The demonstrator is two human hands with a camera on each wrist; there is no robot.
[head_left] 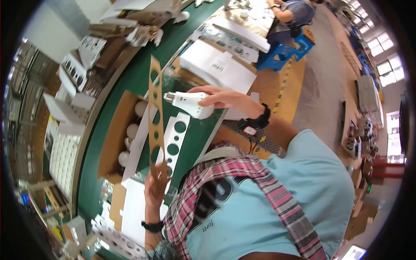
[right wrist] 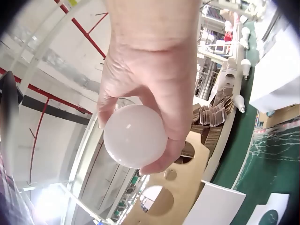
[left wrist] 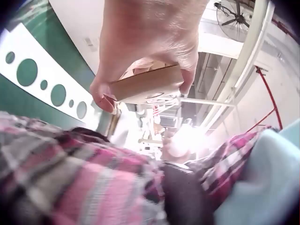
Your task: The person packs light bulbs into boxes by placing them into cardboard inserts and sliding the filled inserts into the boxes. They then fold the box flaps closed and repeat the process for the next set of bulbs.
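My left hand (head_left: pixel 156 184) grips the lower end of a brown cardboard strip with round holes (head_left: pixel 155 115), held upright above the green table (head_left: pixel 130 82); in the left wrist view the fingers (left wrist: pixel 105 96) pinch the strip's edge (left wrist: pixel 145 84). My right hand (head_left: pixel 225 99) holds a white LED bulb (head_left: pixel 190 103) with its metal base pointing at one of the strip's upper holes. In the right wrist view the bulb's globe (right wrist: pixel 135 136) sits in the fingers, with the strip (right wrist: pixel 187 187) just behind it.
An open carton (head_left: pixel 113 138) holding several white bulbs lies on the table below the strip. A white punched card (head_left: pixel 175 134) lies beside it. Stacks of white and brown cards (head_left: pixel 76 69) line the left. Another person (head_left: pixel 290 17) sits at the far end by a blue stool (head_left: pixel 284 54).
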